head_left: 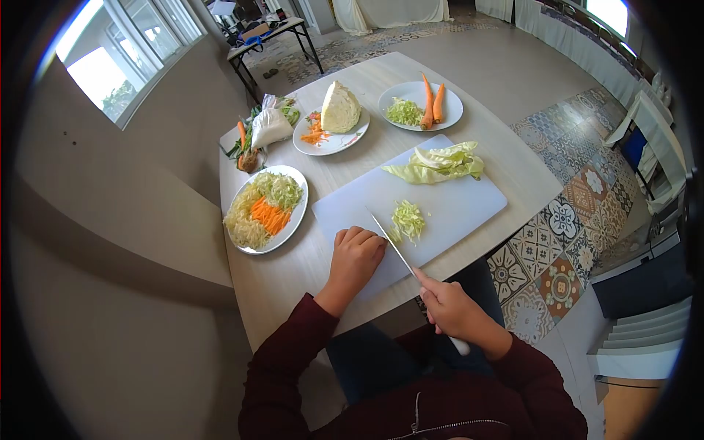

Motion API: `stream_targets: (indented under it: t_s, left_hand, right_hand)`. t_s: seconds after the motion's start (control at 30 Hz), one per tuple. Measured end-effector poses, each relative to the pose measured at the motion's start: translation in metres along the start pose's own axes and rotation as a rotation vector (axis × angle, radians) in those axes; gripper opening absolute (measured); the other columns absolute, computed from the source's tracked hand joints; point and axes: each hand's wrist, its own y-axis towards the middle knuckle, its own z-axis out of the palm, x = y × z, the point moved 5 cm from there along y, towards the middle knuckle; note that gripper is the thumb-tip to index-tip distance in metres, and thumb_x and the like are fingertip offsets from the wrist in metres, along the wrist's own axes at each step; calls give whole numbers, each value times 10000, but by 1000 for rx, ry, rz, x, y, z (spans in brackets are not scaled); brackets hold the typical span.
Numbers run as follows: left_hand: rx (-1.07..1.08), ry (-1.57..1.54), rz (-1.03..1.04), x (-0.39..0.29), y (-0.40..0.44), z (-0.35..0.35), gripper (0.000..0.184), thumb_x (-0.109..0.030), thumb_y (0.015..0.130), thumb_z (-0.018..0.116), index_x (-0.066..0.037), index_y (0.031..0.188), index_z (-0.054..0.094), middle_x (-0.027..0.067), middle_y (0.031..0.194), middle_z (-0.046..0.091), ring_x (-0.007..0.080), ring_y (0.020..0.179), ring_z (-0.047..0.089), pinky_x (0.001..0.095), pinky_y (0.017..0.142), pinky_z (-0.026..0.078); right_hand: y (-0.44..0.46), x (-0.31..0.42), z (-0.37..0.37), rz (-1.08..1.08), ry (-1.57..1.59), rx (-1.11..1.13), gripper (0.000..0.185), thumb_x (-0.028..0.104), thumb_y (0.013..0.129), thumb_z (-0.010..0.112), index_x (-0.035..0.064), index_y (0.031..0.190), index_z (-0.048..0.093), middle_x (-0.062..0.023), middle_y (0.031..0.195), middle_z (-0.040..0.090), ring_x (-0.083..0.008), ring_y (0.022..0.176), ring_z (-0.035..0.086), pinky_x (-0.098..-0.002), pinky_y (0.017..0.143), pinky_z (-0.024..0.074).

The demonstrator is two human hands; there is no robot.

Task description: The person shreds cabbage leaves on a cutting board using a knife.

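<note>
Right now, the shredded cabbage (pixel 408 221) lies on the white board (pixel 462 216), beside the knife (pixel 396 248). Slicing seems in hand: the right hand (pixel 452 311) has its grip closed round the handle. The left hand (pixel 356 254) curls near the blade, possibly pinning something; I can't tell. Another cut would call for tucked fingertips. Larger leaves (pixel 440 166) lie farther across the counter (pixel 517 150).

Around the person's cutting board (pixel 458 209), clockwise: shredded-vegetable plate (pixel 301 215) at nine o'clock, bag (pixel 270 127) at ten, cabbage-wedge plate (pixel 331 146) between ten and eleven, carrot plate (pixel 452 111) at twelve.
</note>
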Motion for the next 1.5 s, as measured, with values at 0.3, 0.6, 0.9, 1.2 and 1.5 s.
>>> stream_targets:
  t_s: [0.3, 0.6, 0.9, 1.2, 1.5]
  left_hand:
    - [-17, 37, -18, 0, -1, 0, 95, -96, 750, 748, -124, 829, 703, -10, 866, 688, 204, 877, 619, 369, 819, 433]
    - [-65, 46, -22, 3, -1, -1, 75, -117, 754, 761, -130, 793, 698, -19, 852, 680, 195, 872, 612, 367, 823, 425]
    - [-58, 44, 28, 5, 1, -6, 71, -117, 749, 762, -127, 782, 699, -17, 850, 673, 190, 876, 607, 369, 831, 423]
    - [-47, 56, 15, 5, -1, -5, 53, -137, 762, 757, -131, 797, 719, -9, 845, 679, 197, 873, 615, 371, 827, 431]
    - [-55, 67, -8, 5, -1, -4, 69, -138, 753, 761, -135, 795, 707, -9, 846, 676, 202, 876, 617, 371, 835, 430]
  right_hand:
    - [-25, 7, -4, -40, -166, -55, 469, 173, 985, 459, -20, 1411, 452, -319, 737, 604, -476, 727, 634, -514, 677, 499]
    - [-63, 16, -20, 38, -196, 2, 462, 157, 980, 462, -25, 1404, 465, -318, 700, 589, -484, 685, 623, -508, 661, 499]
    - [-69, 9, -26, 104, -56, 18, 467, 165, 1002, 454, 1, 1439, 448, -193, 586, 577, -279, 491, 602, -393, 565, 512]
    - [-65, 10, -18, 156, 67, 25, 487, 191, 1020, 447, 64, 1490, 418, -48, 601, 568, -115, 483, 563, -284, 515, 526]
    - [-58, 4, -5, 144, 91, 50, 484, 186, 1024, 437, 67, 1493, 414, -44, 603, 567, -109, 494, 570, -283, 523, 536]
